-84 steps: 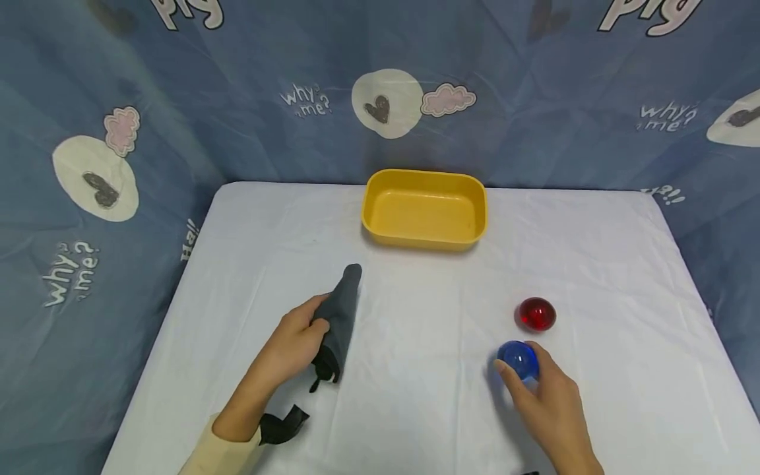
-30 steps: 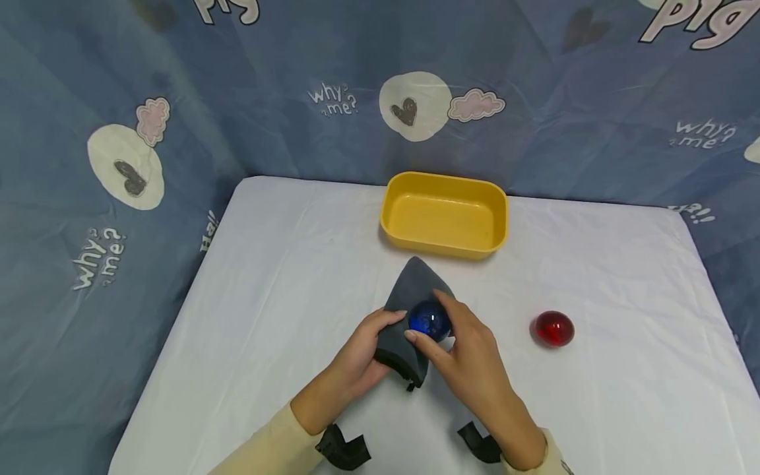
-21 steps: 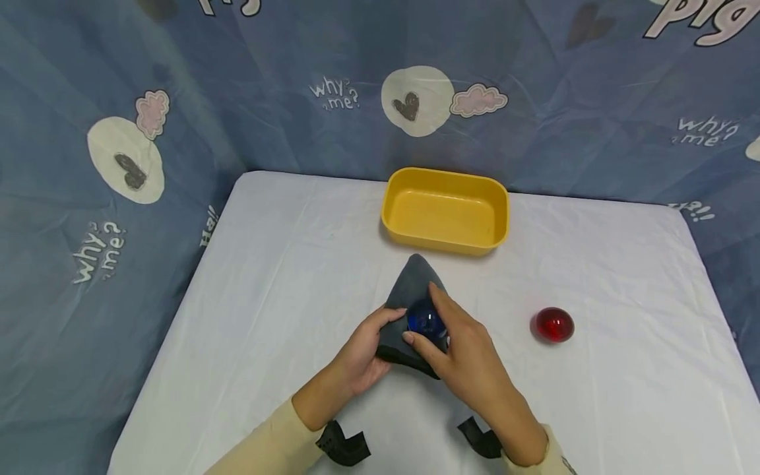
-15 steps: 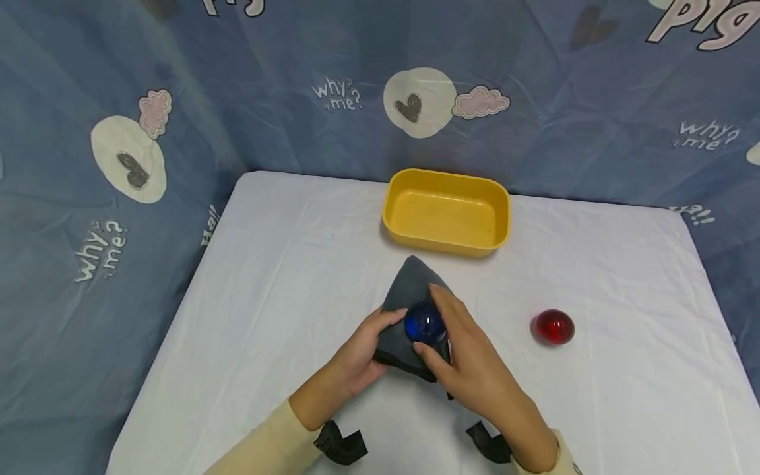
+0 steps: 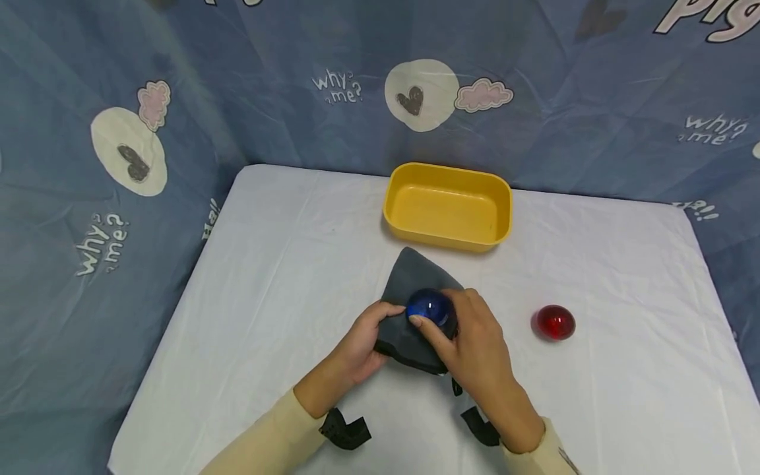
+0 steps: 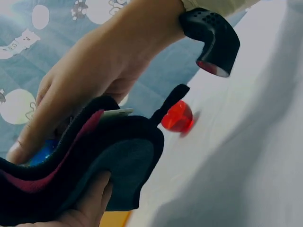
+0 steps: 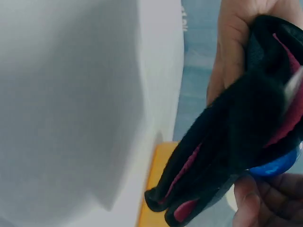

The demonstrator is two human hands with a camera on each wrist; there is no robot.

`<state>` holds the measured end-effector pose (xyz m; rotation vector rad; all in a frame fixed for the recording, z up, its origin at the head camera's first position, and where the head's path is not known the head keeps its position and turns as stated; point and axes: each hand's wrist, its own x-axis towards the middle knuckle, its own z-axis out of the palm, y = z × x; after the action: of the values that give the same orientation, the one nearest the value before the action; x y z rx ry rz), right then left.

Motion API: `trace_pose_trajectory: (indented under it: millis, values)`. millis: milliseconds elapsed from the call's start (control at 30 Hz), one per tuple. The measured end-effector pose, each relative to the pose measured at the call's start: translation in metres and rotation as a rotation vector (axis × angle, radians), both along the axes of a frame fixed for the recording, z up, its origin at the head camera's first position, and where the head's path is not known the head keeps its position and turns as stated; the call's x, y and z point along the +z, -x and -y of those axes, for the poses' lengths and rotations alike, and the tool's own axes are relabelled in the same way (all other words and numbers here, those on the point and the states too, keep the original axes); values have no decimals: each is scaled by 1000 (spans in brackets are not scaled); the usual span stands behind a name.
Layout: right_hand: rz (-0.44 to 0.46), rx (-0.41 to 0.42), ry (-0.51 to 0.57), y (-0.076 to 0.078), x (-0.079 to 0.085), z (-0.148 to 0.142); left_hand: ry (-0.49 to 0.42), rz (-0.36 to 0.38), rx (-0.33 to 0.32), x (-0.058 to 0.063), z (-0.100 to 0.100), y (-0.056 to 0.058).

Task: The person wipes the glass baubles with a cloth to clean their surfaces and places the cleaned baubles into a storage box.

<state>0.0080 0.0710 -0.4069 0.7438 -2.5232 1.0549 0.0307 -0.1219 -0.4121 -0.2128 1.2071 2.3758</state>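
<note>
In the head view, a grey, tapered cloth piece like an oven mitt (image 5: 410,280) is held in front of the yellow tub. Its open end shows black edging, and the right wrist view reveals a pink lining (image 7: 286,120). My left hand (image 5: 359,340) grips its left side, thumb on top and fingers underneath. A clear blue ball (image 5: 429,306) lies against its upper face. My right hand (image 5: 477,346) pinches the ball, thumb in front, other fingers curled at the far right side. A black hanging loop (image 6: 173,101) sticks out from the mitt's open end.
A yellow tub (image 5: 448,236) stands at the table's far edge. To the right, a clear red ball (image 5: 554,322) rests on the white tablecloth (image 5: 623,382). A blue printed curtain (image 5: 297,132) hangs behind. Both wrists carry black camera mounts (image 5: 346,430).
The right hand has carried the blue ball left from beside the red one onto the mitt, which the left hand has brought toward the middle. Lately the mitt has turned slightly and looks wider.
</note>
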Motion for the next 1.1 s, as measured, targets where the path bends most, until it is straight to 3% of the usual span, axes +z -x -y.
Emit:
trace_pose_trajectory:
  millis: [167,267,433,533,667,833,967,1100]
  values:
    - [173,-41,19,0,-1,5,8,-2,18,-2,2,2]
    - [220,8,8,-2,1,3,-5,13,25,-4,4,5]
    - [145,152,-11,-2,1,-2,-21,17,30,-5,8,9]
    - [89,174,-30,1,-1,-3,-7,7,26,-6,9,10]
    - [47,146,-15,4,-2,-1,11,-26,-3,-6,10,10]
    - [12,55,5,6,-4,6,25,-60,-11,-6,9,10]
    - [46,14,-1,6,-5,10,35,-37,-1,-8,8,9]
    - [93,45,-43,3,-4,7,31,3,13,-8,8,9]
